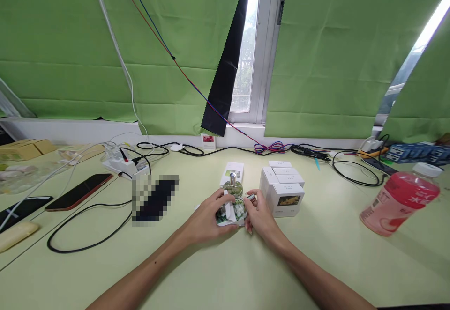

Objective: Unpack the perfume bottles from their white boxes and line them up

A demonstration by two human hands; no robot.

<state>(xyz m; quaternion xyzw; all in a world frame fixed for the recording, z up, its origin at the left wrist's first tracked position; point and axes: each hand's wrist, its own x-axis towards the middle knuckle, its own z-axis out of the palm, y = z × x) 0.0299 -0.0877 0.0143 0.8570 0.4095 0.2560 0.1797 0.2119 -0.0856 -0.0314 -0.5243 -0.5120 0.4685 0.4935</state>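
My left hand [214, 214] is closed around a small white box [225, 215] with a green floral print, and a white flap stands out from it. My right hand [262, 214] pinches a small glass perfume bottle [240, 208] near its silver cap [251, 197]. That bottle lies tilted against the box; whether part of it is inside I cannot tell. Just beyond my fingers a second perfume bottle [232, 186] stands upright, its lower part hidden. Behind it lies another white box [235, 168] with a green picture.
Several white boxes [286, 202] stand grouped right of my right hand. A pink drink bottle [399, 202] is farther right. Phones [79, 192], a power strip [124, 165] and a looped black cable [92, 247] lie left. More cables [309, 151] run along the back.
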